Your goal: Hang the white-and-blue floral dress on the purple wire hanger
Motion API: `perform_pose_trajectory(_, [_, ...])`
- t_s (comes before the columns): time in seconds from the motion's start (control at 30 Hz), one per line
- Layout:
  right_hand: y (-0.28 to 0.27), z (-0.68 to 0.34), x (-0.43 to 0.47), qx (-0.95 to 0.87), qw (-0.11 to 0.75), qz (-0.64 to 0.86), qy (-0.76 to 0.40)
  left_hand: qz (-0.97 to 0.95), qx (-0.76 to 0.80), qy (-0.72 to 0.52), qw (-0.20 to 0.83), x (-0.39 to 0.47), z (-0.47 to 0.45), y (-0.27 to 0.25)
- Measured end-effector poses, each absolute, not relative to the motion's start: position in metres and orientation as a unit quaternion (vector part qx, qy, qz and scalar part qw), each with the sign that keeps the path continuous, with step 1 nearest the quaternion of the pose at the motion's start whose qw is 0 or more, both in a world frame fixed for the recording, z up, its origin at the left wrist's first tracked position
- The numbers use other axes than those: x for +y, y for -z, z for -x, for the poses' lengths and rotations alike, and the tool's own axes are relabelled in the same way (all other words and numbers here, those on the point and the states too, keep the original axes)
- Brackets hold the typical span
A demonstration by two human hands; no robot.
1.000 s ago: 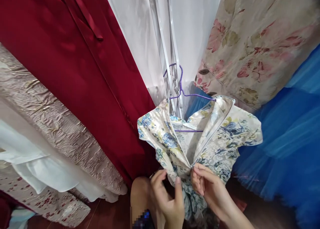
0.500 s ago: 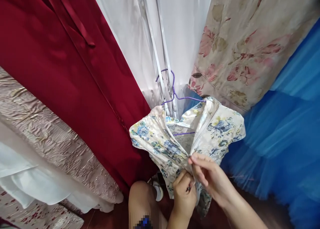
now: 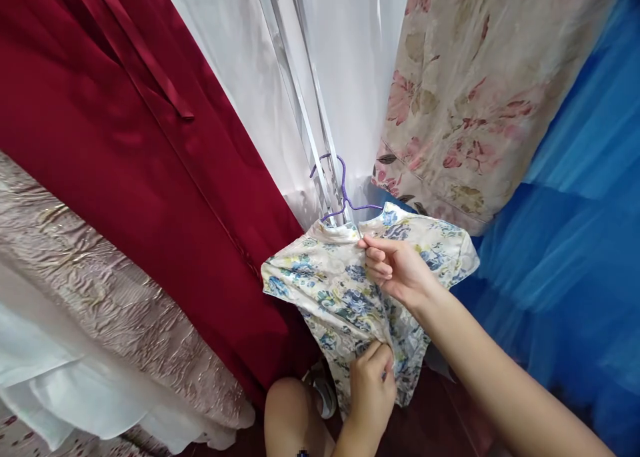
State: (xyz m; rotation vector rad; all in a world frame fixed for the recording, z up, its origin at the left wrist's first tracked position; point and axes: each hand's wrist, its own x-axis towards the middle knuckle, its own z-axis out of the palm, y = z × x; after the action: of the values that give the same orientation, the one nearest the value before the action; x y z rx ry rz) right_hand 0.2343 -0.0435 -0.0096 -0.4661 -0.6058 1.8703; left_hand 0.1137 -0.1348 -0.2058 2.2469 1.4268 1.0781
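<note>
A white floral dress (image 3: 325, 290) with blue and yellow flowers and short cap sleeves is on a purple hanger (image 3: 345, 184). My right hand (image 3: 395, 267) pinches the zipper pull at the top of the opening, just below the neckline; the pull itself is mostly hidden by my fingers. Lower down, my left hand (image 3: 373, 380) is closed on the dress fabric beside the zip line. The two sides of the dress meet between my hands.
A red gown (image 3: 165, 210), a white gown (image 3: 240, 77), a pink-flowered dress (image 3: 465, 124) and a blue tulle dress (image 3: 565, 264) hang around. Silvery straps (image 3: 295, 84) pass the hanger hook. A bent knee (image 3: 287, 414) is below, near a shoe (image 3: 326, 397).
My right hand has moved up along the zip to the neckline, and the V-shaped opening has closed behind it. My left hand stays low on the fabric.
</note>
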Motion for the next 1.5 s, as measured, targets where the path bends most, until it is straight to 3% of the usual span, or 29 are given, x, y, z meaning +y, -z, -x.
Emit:
perform_pose_trajectory(0.33, [0.004,-0.236,-0.058,-0.369,0.614,0.224,-0.661,-0.743,0.487,-0.418,0.19,-0.132,-0.132,0.223])
perform_pose_trajectory(0.47, [0.015,-0.236,-0.062,-0.41,0.629,0.233,-0.618,-0.719,0.448,-0.486,0.215,-0.128,-0.128,0.174])
perform_pose_trajectory(0.6, [0.02,-0.24,-0.069,-0.438,0.633,0.251,-0.588,-0.658,0.39,-0.622,0.167,-0.102,-0.115,0.092])
perform_pose_trajectory(0.77, [0.019,-0.249,-0.073,-0.509,0.627,0.237,-0.54,-0.713,0.384,-0.56,0.173,-0.068,-0.109,0.02])
perform_pose_trajectory(0.87, [0.022,-0.25,-0.068,-0.537,0.625,0.226,-0.519,-0.715,0.38,-0.571,0.135,-0.065,-0.115,0.008])
perform_pose_trajectory(1.07, [0.05,-0.242,-0.057,-0.511,0.631,0.211,-0.544,-0.634,0.327,-0.678,0.179,-0.065,-0.116,-0.006])
perform_pose_trajectory(1.3, [0.085,-0.252,-0.076,-0.499,0.59,0.269,-0.574,-0.446,0.289,-0.835,0.144,-0.033,-0.049,-0.016])
perform_pose_trajectory(1.37, [0.089,-0.256,-0.083,-0.503,0.582,0.274,-0.578,-0.378,0.304,-0.853,0.192,-0.027,-0.026,-0.004])
perform_pose_trajectory(1.5, [0.095,-0.255,-0.092,-0.505,0.555,0.284,-0.597,-0.136,0.319,-0.857,0.382,-0.02,0.009,0.03])
